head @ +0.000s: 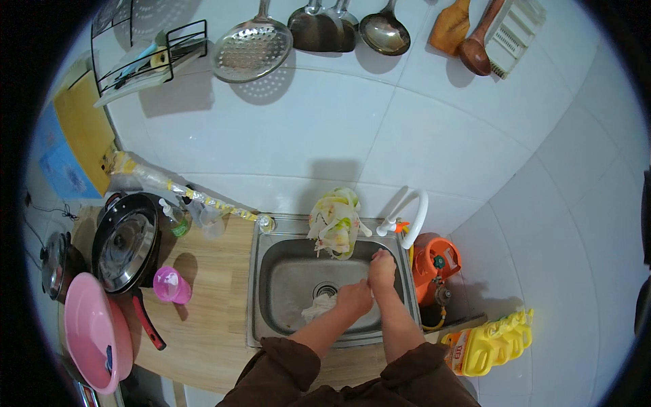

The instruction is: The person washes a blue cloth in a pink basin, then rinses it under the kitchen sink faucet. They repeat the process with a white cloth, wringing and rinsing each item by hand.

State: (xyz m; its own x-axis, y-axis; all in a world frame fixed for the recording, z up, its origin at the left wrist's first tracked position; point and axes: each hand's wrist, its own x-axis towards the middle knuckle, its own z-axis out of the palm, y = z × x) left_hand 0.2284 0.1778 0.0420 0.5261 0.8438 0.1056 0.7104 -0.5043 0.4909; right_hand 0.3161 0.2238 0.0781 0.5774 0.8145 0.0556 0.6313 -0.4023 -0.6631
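Both hands are over the right part of a stainless steel sink [285, 285]. My left hand [354, 299] is curled, close beside or touching my right hand [382, 268], which is a little higher and near the sink's right wall. Whether the fingers hold anything is not clear. A crumpled white cloth [318, 308] lies in the basin by the drain [325, 290], left of my left hand. On the back rim rests a patterned plastic bag [335, 221] with something green showing. The white faucet [419, 219] with an orange lever stands at the back right corner.
On the wooden counter [213, 285] at left are a pink cup [172, 286], a pan [124, 244] with a red-and-black handle, a pump bottle [175, 219] and a pink basin [94, 330]. Right of the sink are an orange gas cylinder [424, 269] and yellow jugs [496, 346]. Utensils hang above.
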